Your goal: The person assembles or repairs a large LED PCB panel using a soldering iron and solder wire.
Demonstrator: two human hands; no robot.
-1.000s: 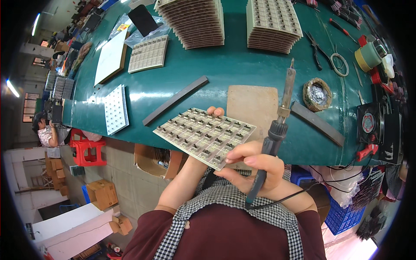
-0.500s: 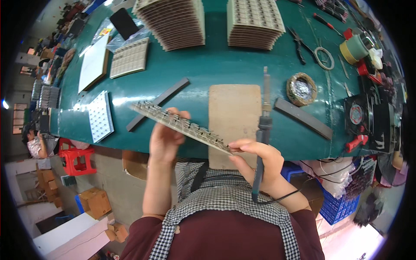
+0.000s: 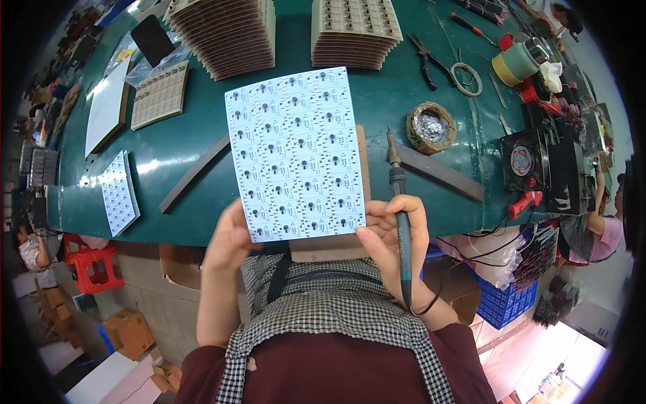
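Note:
A white circuit board panel (image 3: 291, 159) with rows of small dark parts faces me, raised over the front of the bench. My left hand (image 3: 231, 237) grips its lower left corner. At the lower right corner, my right hand (image 3: 396, 232) pinches the panel between thumb and fingers. That same hand also carries a soldering iron (image 3: 400, 222), its tip pointing away from me. Behind the panel, a tan board (image 3: 323, 252) lies partly hidden at the bench edge. Two dark grey bars (image 3: 195, 176) rest on either side of it, the left one partly covered by the panel.
Two tall stacks of panels (image 3: 232, 40) stand at the back. A wrapped roll (image 3: 431, 128), pliers (image 3: 425, 62) and a small fan (image 3: 523, 161) are on the right. To the left lie another white panel (image 3: 120, 195) and a tan panel (image 3: 160, 95). Other people sit at both sides.
The panel has turned from nearly edge-on to showing its white face. My left hand has moved to its lower left corner. The view has shifted right.

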